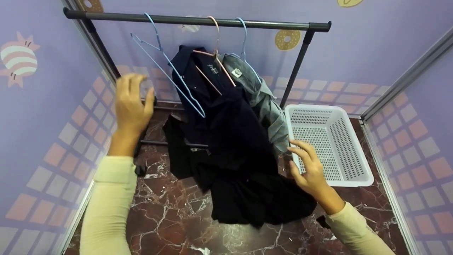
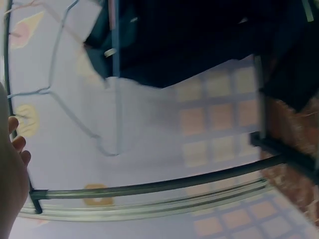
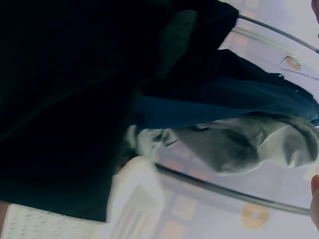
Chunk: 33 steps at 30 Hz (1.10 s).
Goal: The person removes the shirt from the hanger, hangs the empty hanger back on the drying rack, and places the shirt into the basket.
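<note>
The clothes rack (image 1: 191, 20) stands against the patterned wall. Below its middle hangs a navy shirt (image 1: 226, 117), its open collar round the pink hanger (image 1: 216, 35). Black cloth (image 1: 262, 198) spreads in front of the rack, down toward the floor (where navy ends and black begins is too dark to tell). By the rack's right post sits the white basket (image 1: 311, 138), the one container here, its pierced floor and slotted sides on view. A grey shirt (image 1: 269, 106) droops toward the basket's near corner from the blue hanger (image 1: 245, 35) furthest right on the rack.

The left hand (image 1: 134, 102) is raised before the rack's left post, its thumb and fingers apart and gently bent round nothing. The right hand (image 1: 308, 170) is in front of the rack's right post, between the black cloth and the basket, its thumb and fingers also apart, loosely bent; whether a fingertip touches the basket's rim I cannot tell. Another blue hanger (image 1: 160, 49) hangs on the rack's left half, partly over the navy shirt.
</note>
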Tool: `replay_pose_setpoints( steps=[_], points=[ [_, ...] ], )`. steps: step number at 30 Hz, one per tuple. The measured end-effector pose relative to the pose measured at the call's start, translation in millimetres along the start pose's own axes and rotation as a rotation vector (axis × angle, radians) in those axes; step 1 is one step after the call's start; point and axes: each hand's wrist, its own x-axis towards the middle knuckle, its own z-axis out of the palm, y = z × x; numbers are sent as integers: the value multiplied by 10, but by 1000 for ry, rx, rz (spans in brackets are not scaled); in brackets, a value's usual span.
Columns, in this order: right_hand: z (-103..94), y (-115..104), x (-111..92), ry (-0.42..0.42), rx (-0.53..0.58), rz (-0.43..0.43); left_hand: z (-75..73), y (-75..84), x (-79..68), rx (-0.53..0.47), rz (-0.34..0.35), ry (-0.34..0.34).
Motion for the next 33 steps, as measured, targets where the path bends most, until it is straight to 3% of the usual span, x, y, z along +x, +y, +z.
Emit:
replay_pose_setpoints(
  steps=[11,15,18,22,28,33],
  points=[
    [-221,144,-481,-100,-40,110,337,-31,-651,-93,-63,87],
    [-238,178,-649,-143,-42,140,458,-52,-808,-97,-95,88],
    [-222,198,-780,-181,-51,182,561,-86,-916,-87,-135,52],
    [-161,201,-960,-241,-77,250,698,-170,-1069,-30,-220,-79],
    [-80,157,-1194,-303,-129,338,887,-334,-1315,42,-394,-386],
    [-53,134,-1292,-291,-172,229,1016,-425,-1498,54,-545,-634]
  ],
)
